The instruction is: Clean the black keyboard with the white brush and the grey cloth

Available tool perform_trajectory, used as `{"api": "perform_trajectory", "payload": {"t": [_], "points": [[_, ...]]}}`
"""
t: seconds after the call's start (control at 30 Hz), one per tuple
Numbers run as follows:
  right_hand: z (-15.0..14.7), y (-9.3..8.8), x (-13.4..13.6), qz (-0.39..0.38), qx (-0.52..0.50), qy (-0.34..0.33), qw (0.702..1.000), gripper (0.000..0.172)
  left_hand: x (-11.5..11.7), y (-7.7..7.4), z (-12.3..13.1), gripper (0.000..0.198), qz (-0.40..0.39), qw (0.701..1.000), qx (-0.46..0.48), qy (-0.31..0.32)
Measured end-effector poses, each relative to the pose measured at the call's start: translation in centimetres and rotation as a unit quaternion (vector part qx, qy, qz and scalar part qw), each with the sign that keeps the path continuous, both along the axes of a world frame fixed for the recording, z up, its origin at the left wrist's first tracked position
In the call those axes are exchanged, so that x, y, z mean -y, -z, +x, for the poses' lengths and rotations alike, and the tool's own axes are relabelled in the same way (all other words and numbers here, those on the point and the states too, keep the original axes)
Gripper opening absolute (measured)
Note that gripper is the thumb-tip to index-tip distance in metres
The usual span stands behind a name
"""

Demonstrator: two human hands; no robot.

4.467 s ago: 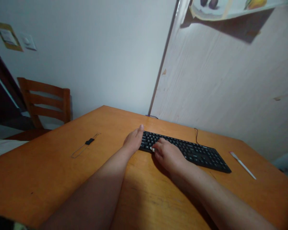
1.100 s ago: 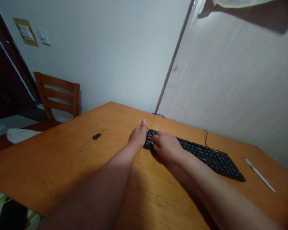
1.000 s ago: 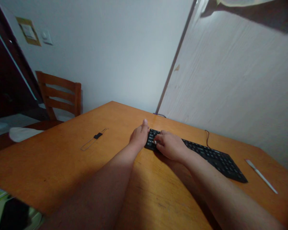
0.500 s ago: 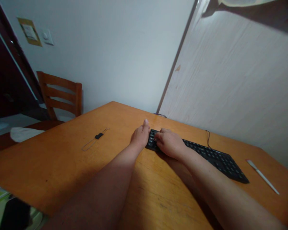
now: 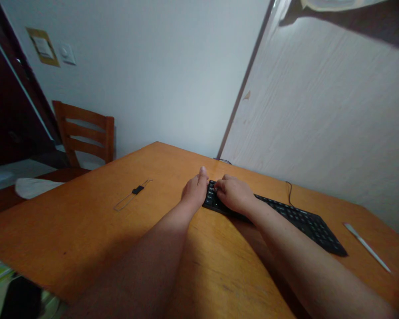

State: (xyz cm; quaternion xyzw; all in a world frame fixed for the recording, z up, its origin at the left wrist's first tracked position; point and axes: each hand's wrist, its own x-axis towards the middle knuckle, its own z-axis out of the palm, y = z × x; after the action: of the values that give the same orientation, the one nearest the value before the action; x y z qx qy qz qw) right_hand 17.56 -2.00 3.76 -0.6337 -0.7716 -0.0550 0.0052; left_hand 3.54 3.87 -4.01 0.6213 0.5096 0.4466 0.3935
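Note:
A black keyboard [image 5: 302,221] lies slantwise on the wooden table, its left end nearest the wall corner of my reach. My left hand [image 5: 195,190] grips that left end, thumb pointing up; its other fingers are mostly hidden. Over the keys near the same end is my right hand [image 5: 235,193], its fingers bent and pinched together at the keys. Whatever is between those fingertips is too small to make out. My right hand and forearm cover part of the keyboard.
A wire tool with a black middle [image 5: 138,190] lies on the table [image 5: 166,239] to the left. A slim white tool [image 5: 367,247] lies at the right. The keyboard's cable [image 5: 290,193] runs behind it. A wooden chair [image 5: 83,133] stands beyond the left edge.
The right hand has shifted slightly at the keys, while the left hand stays at the keyboard's end. The whole view has moved a little.

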Motion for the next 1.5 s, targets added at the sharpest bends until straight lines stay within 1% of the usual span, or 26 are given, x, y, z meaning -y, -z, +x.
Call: {"api": "perform_trajectory", "payload": {"t": [0.1,0.2,0.33,0.47,0.63,0.73,0.8,0.93,1.03,1.17,1.27,1.4,1.5], "points": [[0.1,-0.1,-0.6,0.013,-0.021,0.016,1.0,0.034,0.0,-0.1,0.1,0.09,-0.003,1.0,-0.006,-0.003],[-0.2,0.3,-1.2,0.023,-0.027,0.017,0.999,0.035,0.0,-0.1,0.0,0.089,-0.003,1.0,-0.01,-0.003],[-0.5,0.6,-1.6,0.008,-0.012,0.006,1.0,0.036,0.0,-0.1,0.0,0.089,0.0,1.0,-0.004,-0.001],[0.0,-0.1,-1.8,-0.005,0.003,0.0,1.0,0.035,0.0,0.0,0.0,0.089,-0.002,1.0,0.0,0.002],[0.1,-0.1,-1.7,0.01,-0.018,0.005,1.0,0.036,-0.1,0.0,0.0,0.088,-0.002,1.0,0.0,0.005],[0.3,0.2,-1.9,-0.002,-0.028,-0.002,1.0,0.033,-0.1,0.1,0.0,0.089,-0.002,1.0,0.001,0.006],[0.7,0.2,-2.3,-0.007,-0.034,0.005,0.999,0.032,-0.2,0.2,0.1,0.089,-0.003,1.0,0.0,0.004],[1.4,0.2,-3.4,0.022,-0.053,0.037,0.998,0.036,-0.4,0.4,0.1,0.091,-0.001,1.0,-0.004,0.0],[1.2,0.5,-3.9,0.031,-0.058,0.032,0.997,0.037,-0.5,0.5,0.1,0.091,0.002,1.0,-0.014,0.002],[1.0,0.9,-4.0,0.01,-0.04,0.009,0.999,0.034,-0.5,0.5,0.0,0.09,0.012,1.0,-0.019,0.006],[1.6,0.7,-4.1,0.007,-0.041,0.018,0.999,0.033,-0.5,0.5,0.1,0.089,0.017,1.0,-0.02,0.002],[2.6,0.5,-4.1,0.015,-0.045,0.035,0.998,0.036,-0.5,0.7,0.2,0.088,0.014,0.999,-0.034,-0.003],[2.5,0.6,-3.9,0.009,-0.039,0.025,0.999,0.036,-0.6,0.7,0.1,0.087,0.016,0.999,-0.04,-0.002]]}}
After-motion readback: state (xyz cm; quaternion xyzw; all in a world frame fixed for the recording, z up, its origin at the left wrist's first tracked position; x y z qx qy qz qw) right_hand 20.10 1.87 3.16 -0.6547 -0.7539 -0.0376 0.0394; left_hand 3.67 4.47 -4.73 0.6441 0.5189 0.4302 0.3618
